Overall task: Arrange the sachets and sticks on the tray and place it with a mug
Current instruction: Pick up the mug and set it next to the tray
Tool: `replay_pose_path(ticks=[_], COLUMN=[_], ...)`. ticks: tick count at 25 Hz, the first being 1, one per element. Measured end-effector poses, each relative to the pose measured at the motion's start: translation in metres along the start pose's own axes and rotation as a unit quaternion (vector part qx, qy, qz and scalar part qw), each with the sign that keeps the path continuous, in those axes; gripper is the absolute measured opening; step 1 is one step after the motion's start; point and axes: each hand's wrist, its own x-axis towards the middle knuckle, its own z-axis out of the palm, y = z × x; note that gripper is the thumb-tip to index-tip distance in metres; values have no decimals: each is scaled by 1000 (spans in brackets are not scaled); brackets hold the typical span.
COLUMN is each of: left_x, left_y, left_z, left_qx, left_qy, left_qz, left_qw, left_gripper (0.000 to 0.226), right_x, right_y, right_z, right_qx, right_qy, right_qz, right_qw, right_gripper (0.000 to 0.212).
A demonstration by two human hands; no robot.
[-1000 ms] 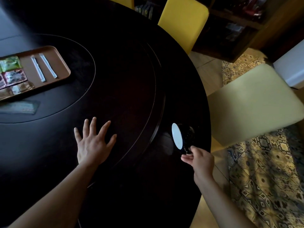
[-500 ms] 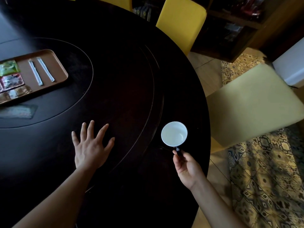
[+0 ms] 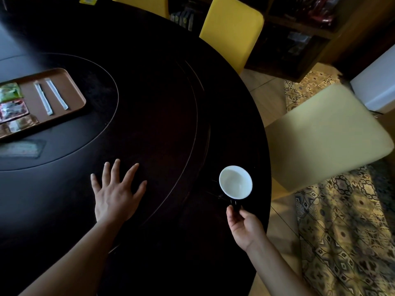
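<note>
A dark mug (image 3: 235,182) with a white inside stands upright near the right edge of the round black table (image 3: 149,92). My right hand (image 3: 244,226) pinches its handle from the near side. My left hand (image 3: 115,193) lies flat on the table with fingers spread, holding nothing, well left of the mug. At the far left a brown tray (image 3: 70,86) carries two white sticks (image 3: 43,98) side by side and three sachets in a column: a green sachet (image 3: 9,91), a red sachet (image 3: 12,110) and a brownish sachet (image 3: 18,124), partly cut off by the frame edge.
A flat pale packet (image 3: 21,148) lies on the table just in front of the tray. Two yellow chairs (image 3: 232,28) stand behind the table and a cream chair (image 3: 327,133) to its right. A patterned rug (image 3: 346,221) covers the floor on the right.
The mug went from tipped on its side to upright, and my right hand shifted to hold its handle from below. My left hand stayed flat on the table.
</note>
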Motion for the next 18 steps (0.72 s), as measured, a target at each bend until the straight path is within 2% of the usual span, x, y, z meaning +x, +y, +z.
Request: replay_pose_path(ticks=[3,6,7,8,10,11,13,15,18], left_x=[0,0,0,0,1,1,1,2,0], left_y=[0,-1,-1,-1,-1,-1,-1,-2,-2], left_z=[-1,0,1,1,2,3,3,3,5], left_qx=[-1,-3,-3,-3,-6,-7,-5,-4,-3], left_qy=[-2,1,1,2,6,8,10,11,12], left_qz=[0,2,2,2,2,2,2,0,-1], left_qw=[1000,1000,1000,1000,1000,1000,1000,1000,1000], left_gripper=[67,67,67,67,67,67,67,67,67], right_x=[-2,-4,-5,-5,-4,-3,0,3,6], right_y=[2,3,3,2,0,-1,-3,-4,-8], right_z=[-6,-16,-19,-21,-21,-19,-17,-16,-16], right_qx=[-59,-207,-291,-392,-555,-597,-634,-644,-632], right_qy=[16,13,7,0,0,1,-1,7,11], right_qz=[-53,-147,-197,-250,-343,-377,-412,-422,-419], right_qw=[997,967,936,885,757,709,655,638,652], right_gripper=[18,21,23,26,23,22,24,24,22])
